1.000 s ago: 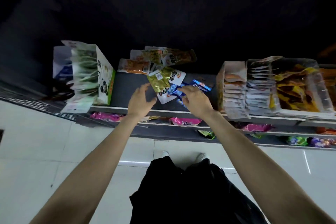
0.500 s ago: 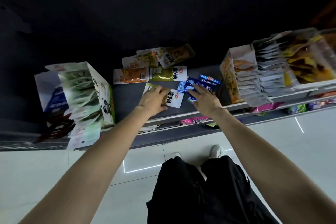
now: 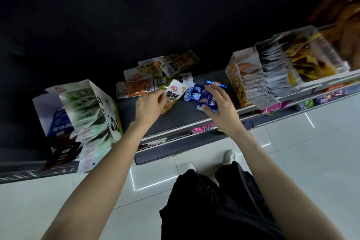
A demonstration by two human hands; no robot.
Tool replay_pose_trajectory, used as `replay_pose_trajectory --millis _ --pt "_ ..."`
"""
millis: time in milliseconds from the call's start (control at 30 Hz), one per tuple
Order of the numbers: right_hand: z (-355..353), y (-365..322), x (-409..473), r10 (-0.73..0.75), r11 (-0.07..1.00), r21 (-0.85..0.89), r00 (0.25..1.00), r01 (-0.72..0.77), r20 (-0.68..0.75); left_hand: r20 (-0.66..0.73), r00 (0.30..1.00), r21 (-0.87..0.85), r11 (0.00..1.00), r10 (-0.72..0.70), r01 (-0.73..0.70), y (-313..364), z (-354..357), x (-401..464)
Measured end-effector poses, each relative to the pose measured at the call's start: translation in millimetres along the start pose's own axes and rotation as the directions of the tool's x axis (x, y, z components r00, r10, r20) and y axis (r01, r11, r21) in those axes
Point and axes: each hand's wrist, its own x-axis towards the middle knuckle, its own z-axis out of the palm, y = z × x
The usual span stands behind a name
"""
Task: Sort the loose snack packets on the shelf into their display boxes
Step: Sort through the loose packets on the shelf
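On the dark shelf [image 3: 187, 115] loose packets [image 3: 144, 76] lie in a pile between the boxes [image 3: 251, 76]. Our left hand [image 3: 148, 107] holds a white packet [image 3: 172, 95]. Our right hand [image 3: 220, 103] holds blue packets [image 3: 196, 96]. We think most sorting is left.

A yellow-white packet [image 3: 174, 94] with black characters is tilted near the frame centre, held above the dark shelf [image 3: 181, 118]. Just right of it, blue packets [image 3: 202, 97] are bunched together. Above them, orange and green loose packets [image 3: 155, 76] lie flat, overlapping. At the left stands a display box [image 3: 93, 121] full of green-white packets; at the upper right, more display boxes [image 3: 251, 78] hold upright rows.
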Motion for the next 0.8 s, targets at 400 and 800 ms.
replay_pose_trajectory --millis 400,800 --pt "-125 -24 -16 -0.066 0.996 0.056 0.996 0.062 0.061 0.192 0.955 -0.457 0.882 0.226 -0.117 141 -61 5" --pt "-279 118 -7 -0.113 0.993 -0.072 0.865 0.089 -0.489 -0.130 0.989 -0.430 0.903 -0.069 0.006 265 48 84"
